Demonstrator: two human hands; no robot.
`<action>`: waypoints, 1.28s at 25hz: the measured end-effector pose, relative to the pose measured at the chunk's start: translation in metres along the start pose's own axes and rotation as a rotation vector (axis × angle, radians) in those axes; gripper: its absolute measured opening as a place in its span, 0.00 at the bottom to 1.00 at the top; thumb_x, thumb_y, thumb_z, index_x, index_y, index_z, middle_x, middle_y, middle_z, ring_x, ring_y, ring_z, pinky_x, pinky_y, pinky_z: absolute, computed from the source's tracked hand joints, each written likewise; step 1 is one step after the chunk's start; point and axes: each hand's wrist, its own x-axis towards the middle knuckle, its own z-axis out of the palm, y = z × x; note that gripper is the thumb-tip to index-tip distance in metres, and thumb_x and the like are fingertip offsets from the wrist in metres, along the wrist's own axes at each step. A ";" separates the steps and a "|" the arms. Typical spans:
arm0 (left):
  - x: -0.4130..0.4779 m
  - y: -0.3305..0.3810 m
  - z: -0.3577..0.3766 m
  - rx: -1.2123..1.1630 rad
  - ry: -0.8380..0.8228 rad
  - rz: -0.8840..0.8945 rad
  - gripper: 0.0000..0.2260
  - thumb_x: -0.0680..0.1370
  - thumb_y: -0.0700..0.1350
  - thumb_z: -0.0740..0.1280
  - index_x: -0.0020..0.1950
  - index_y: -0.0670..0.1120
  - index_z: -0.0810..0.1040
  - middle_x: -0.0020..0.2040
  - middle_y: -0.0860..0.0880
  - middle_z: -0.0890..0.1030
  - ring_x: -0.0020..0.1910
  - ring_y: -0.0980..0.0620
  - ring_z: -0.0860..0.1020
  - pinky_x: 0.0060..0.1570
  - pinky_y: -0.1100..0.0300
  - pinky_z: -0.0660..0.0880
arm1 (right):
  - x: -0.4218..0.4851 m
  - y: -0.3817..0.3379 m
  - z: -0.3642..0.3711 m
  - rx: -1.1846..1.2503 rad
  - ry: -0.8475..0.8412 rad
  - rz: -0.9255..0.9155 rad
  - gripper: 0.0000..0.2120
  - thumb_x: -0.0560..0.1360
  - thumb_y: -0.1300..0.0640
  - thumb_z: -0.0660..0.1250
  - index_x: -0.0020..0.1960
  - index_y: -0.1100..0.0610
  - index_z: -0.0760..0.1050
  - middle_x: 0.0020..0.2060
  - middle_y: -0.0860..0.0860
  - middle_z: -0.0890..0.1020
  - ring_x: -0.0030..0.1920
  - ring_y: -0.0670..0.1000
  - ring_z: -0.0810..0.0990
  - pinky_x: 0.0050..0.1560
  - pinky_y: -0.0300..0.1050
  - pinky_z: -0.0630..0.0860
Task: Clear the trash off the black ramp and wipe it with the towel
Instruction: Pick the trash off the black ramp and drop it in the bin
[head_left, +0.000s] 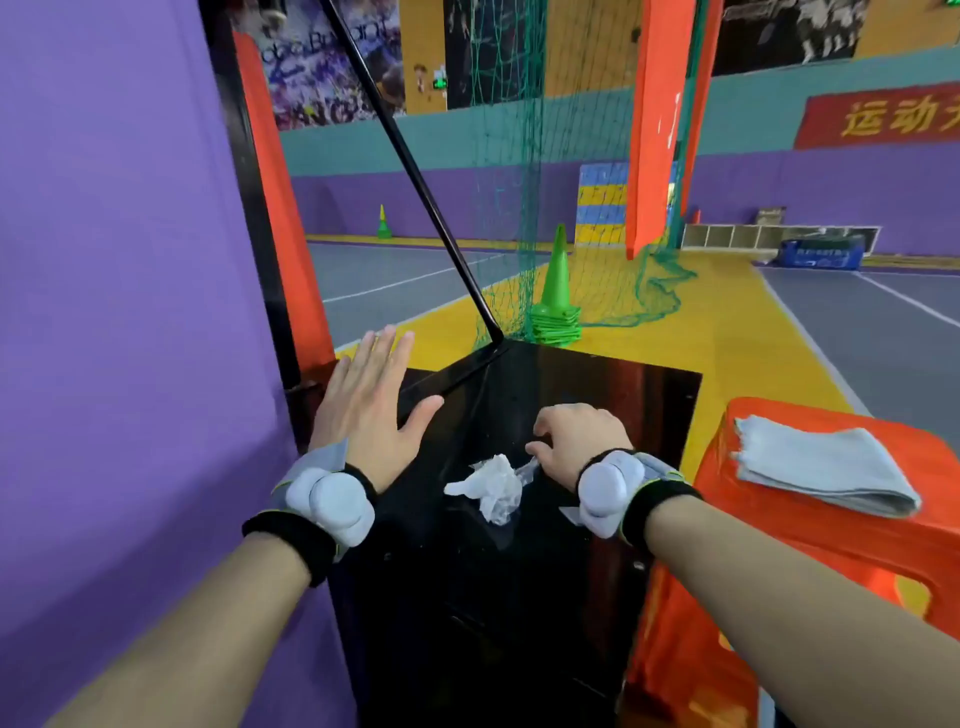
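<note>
The glossy black ramp (613, 395) slopes down in front of me. A crumpled clear and white plastic wrapper (491, 486) lies in its middle. My right hand (576, 441) is curled just right of it, its fingers pinching one end of the wrapper. My left hand (363, 405) is spread flat, palm down, over the ramp's upper left edge, holding nothing. A folded grey towel (815, 462) rests on an orange plastic stool (841, 540) to the right of the ramp.
A purple padded wall (119, 312) stands close on the left, beside an orange padded post (280, 208). A black diagonal bar (415, 176) rises from the ramp's top. Stacked green cones (557, 291) and green netting (519, 156) lie beyond on the yellow floor.
</note>
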 end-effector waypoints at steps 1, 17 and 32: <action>-0.001 -0.002 0.006 -0.004 -0.014 0.000 0.31 0.77 0.62 0.54 0.77 0.48 0.56 0.77 0.47 0.57 0.76 0.49 0.52 0.73 0.49 0.52 | 0.007 -0.003 0.007 0.021 -0.052 0.030 0.12 0.76 0.45 0.63 0.54 0.51 0.77 0.51 0.52 0.81 0.53 0.56 0.78 0.45 0.46 0.68; -0.022 -0.021 0.037 0.041 -0.063 0.000 0.30 0.78 0.60 0.58 0.76 0.48 0.58 0.77 0.48 0.58 0.76 0.50 0.53 0.74 0.52 0.51 | 0.033 -0.029 0.053 0.013 -0.064 0.140 0.07 0.75 0.55 0.61 0.49 0.55 0.76 0.42 0.53 0.79 0.39 0.56 0.73 0.40 0.46 0.68; -0.007 0.115 0.030 -0.056 -0.069 0.163 0.30 0.78 0.62 0.55 0.76 0.47 0.58 0.77 0.47 0.58 0.76 0.48 0.53 0.73 0.49 0.54 | -0.080 0.096 -0.060 -0.033 0.027 0.398 0.08 0.74 0.58 0.61 0.49 0.53 0.78 0.46 0.53 0.82 0.41 0.57 0.75 0.39 0.44 0.68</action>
